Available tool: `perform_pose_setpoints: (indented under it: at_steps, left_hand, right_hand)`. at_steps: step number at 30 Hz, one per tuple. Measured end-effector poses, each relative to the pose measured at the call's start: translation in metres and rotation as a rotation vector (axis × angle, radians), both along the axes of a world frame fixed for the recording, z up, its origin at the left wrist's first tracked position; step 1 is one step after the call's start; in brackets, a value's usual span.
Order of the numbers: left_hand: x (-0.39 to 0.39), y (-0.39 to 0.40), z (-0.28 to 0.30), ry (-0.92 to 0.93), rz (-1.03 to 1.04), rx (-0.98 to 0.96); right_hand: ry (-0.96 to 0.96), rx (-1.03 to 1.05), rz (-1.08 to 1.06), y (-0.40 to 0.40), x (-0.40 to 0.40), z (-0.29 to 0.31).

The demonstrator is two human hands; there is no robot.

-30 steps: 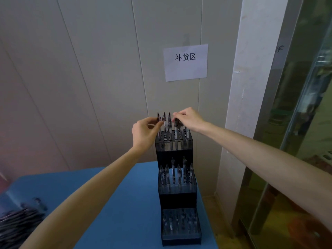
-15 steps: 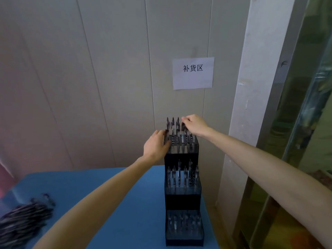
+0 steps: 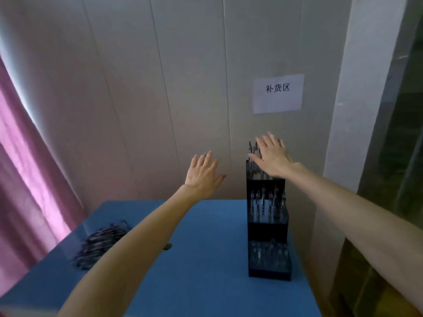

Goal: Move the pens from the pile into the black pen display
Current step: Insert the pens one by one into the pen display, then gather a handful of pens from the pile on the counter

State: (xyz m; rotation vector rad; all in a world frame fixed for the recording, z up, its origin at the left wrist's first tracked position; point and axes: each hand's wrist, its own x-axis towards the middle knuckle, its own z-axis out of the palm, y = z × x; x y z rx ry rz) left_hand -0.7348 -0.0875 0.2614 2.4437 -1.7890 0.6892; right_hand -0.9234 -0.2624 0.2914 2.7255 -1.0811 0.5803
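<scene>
Nearest the viewer, two bare forearms reached forward over the blue tabletop (image 3: 206, 259). The pile of pens (image 3: 100, 241) lay on the tabletop below and to the left of the left hand (image 3: 202, 173), partly behind that forearm; its pens appeared to run roughly along a line from near-left to far-right, though blur hid single pens. The black pen display (image 3: 267, 225) stood upright below and to the right of the left hand, with pens standing in its three stepped tiers. Farther off, the left hand hung in the air with fingers spread and straight, holding nothing, well above the pile. The right hand (image 3: 272, 156), fingers likewise straight and empty, lay over the display's top tier; contact could not be told. The left hand was judged the nearer to the pile, so the next pick would likely call for a downward, leftward reach. A paper sign (image 3: 278, 93) hung on the wall behind.
</scene>
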Motion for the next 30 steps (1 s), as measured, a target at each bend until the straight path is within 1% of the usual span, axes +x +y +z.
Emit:
perform_pose_setpoints:
  at_steps: [3,5,7,10,12,14,18,20,22,24,27,30]
  left_hand:
    - [0.010,0.056,-0.017,0.022,0.040,0.067]
    - [0.021,0.093,-0.035,0.035,0.078,0.105]
    - [0.032,0.130,-0.053,0.061,0.107,0.207]
    - [0.049,0.179,-0.075,0.091,0.166,0.374]
    - [0.063,0.206,-0.083,0.141,0.197,0.421]
    - [0.083,0.230,-0.093,0.167,0.215,0.422]
    - [0.134,0.268,-0.110,0.218,0.237,0.424]
    - [0.166,0.286,-0.120,0.220,0.242,0.391]
    - [0.199,0.309,-0.130,0.274,0.262,0.396]
    - [0.234,0.324,-0.141,0.265,0.291,0.378]
    - [0.284,0.346,-0.142,0.352,0.331,0.364]
    - [0.336,0.360,-0.134,0.349,0.317,0.316]
  right_hand:
    - [-0.059,0.033,0.022,0.050,0.011,-0.038]
    - [-0.137,0.043,0.069,0.085,0.018,-0.070]
    - [-0.172,0.096,0.096,0.123,0.022,-0.099]
    - [-0.037,0.096,0.138,0.172,0.025,-0.141]
    - [0.082,0.073,0.182,0.190,0.037,-0.152]
    - [0.113,0.075,0.213,0.205,0.056,-0.151]
    - [0.051,0.139,0.185,0.228,0.112,-0.151]
    - [0.065,0.127,0.183,0.235,0.153,-0.154]
    - [0.087,0.216,0.170,0.249,0.199,-0.153]
    - [0.054,0.280,0.115,0.260,0.246,-0.160]
    - [0.123,0.405,0.040,0.286,0.310,-0.176]
    - [0.197,0.480,0.026,0.305,0.356,-0.194]
